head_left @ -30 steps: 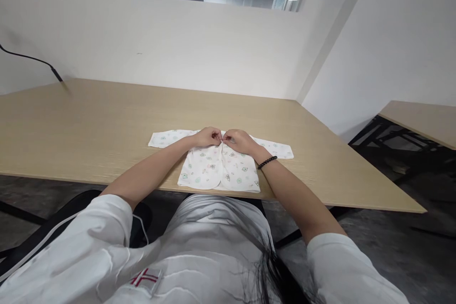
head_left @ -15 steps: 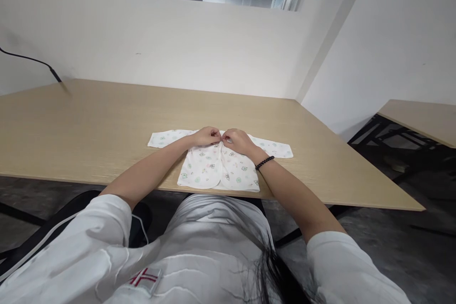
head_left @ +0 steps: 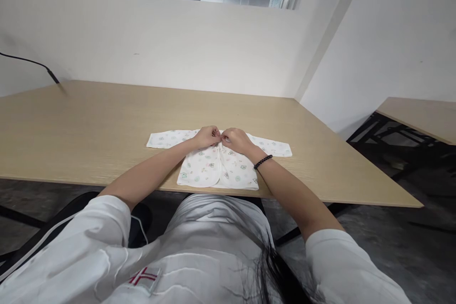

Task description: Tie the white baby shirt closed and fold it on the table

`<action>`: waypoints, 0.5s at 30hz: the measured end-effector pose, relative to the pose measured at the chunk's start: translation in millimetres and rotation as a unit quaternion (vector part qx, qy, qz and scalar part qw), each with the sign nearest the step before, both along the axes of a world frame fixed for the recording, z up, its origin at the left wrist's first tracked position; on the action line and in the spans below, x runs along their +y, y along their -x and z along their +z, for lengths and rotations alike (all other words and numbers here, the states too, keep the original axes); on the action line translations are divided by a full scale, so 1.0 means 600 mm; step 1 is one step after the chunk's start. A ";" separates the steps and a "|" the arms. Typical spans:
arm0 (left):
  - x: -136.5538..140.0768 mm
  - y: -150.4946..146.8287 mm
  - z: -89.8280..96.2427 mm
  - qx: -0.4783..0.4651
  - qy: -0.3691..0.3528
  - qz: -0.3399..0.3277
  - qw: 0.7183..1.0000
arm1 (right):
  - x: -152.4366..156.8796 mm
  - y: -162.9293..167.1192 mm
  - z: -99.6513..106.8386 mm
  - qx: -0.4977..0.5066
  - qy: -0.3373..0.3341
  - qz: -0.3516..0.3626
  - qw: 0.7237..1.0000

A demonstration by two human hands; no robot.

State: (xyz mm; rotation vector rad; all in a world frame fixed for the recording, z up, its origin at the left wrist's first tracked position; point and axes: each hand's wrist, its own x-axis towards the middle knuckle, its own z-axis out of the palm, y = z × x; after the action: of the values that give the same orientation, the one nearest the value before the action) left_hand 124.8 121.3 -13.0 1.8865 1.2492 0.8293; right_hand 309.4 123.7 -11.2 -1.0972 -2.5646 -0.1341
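Observation:
A small white baby shirt [head_left: 237, 171] with a printed pattern lies spread on the table, its sleeves stretched out to both sides and its hem near the front edge. My left hand [head_left: 207, 137] pinches the cloth at the upper middle of the shirt's front opening. Right beside it, my right hand [head_left: 236, 140] pinches the same spot from the other side, and the fingertips of both hands meet. Whatever small fastening lies between the fingertips is hidden. A black bead bracelet [head_left: 263, 161] circles my right wrist.
The wooden table [head_left: 107, 118] reaches back to a white wall [head_left: 178, 47]. A black cable [head_left: 52, 75] comes in at the back left. Another table [head_left: 420, 116] with a black frame stands at the right.
Both hands stay pinched on the middle of the shirt, with hardly any movement. The whole view has shifted very slightly.

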 end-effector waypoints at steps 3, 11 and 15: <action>0.003 0.000 -0.003 -0.007 0.010 0.005 1.000 | 0.001 0.000 -0.002 -0.003 -0.003 -0.002 1.000; 0.022 0.005 -0.010 -0.017 0.043 -0.012 0.999 | 0.003 0.002 -0.003 -0.022 -0.014 0.008 1.000; 0.029 0.008 -0.009 -0.014 0.053 -0.023 0.998 | 0.001 0.001 0.000 -0.040 -0.022 0.030 0.999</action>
State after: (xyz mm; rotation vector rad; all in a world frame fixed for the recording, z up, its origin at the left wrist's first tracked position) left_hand 119.8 138.6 -18.5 1.8067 1.2042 0.7496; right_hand 308.7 124.4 -11.2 -1.0179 -2.6485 -0.2227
